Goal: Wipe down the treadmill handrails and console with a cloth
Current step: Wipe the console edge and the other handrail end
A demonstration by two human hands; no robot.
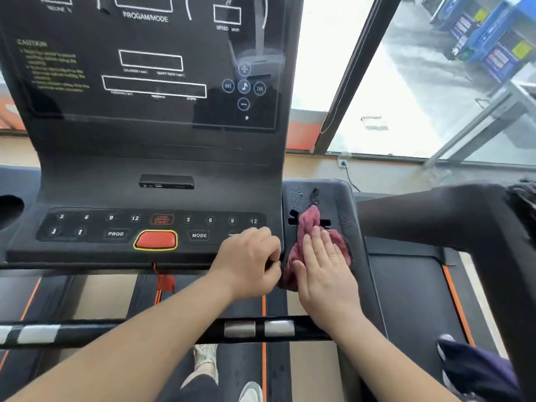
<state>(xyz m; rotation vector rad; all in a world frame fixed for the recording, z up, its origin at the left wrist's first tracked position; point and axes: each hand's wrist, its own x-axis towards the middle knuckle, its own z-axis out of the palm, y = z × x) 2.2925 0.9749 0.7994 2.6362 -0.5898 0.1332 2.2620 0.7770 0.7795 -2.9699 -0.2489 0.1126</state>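
— What does the head camera give us?
— We are looking down at the dark treadmill console (162,175), with its number keys and a red button (156,240) ringed in yellow near the front.
— And where is our cloth?
— The dark pink cloth (309,223) lies bunched on the side tray (345,198), just right of the key panel. Its far end reaches the slots in the tray, and its near end hangs over the tray's front edge.
— What is our right hand doing?
— Our right hand (324,265) lies flat on the cloth, fingers straight and close together, pressing it against the tray.
— And the left?
— Our left hand (246,256) is at the console's front edge, right beside the cloth, with its fingers curled under. We cannot tell whether they pinch the cloth or grip the console's edge.
— Anything else on the tray?
— Droplets (298,195) sit on its far left part, beyond the cloth.
— And the rails?
— The crossbar (214,329) with its silver plates (239,328) runs beneath our forearms. The right handrail (435,210) stretches off to the right, apart from the cloth.
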